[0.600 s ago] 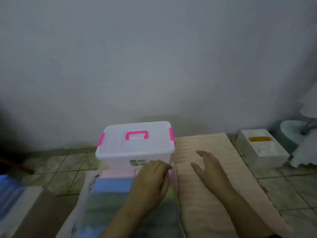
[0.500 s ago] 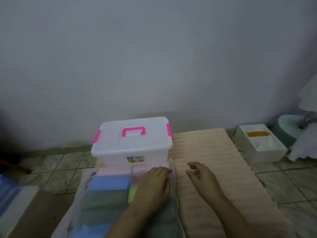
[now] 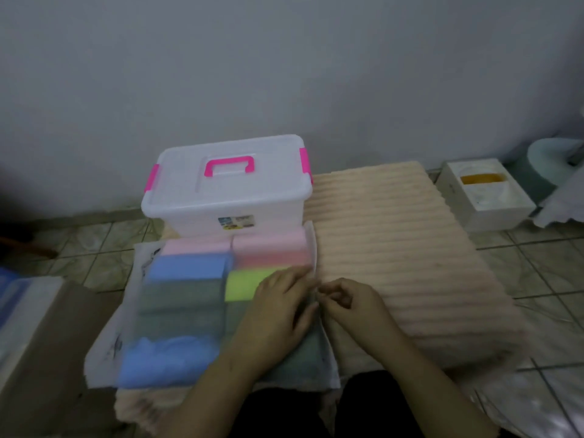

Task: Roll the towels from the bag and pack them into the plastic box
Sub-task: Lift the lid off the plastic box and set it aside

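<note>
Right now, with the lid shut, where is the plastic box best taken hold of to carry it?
Probably by the pink handle on top of the plastic box, coming straight down. It lies flat in the middle of the lid, so a hand would have to hook fingers under the bar and swing it up. Both pink side latches look closed, so the lid should hold.
</note>
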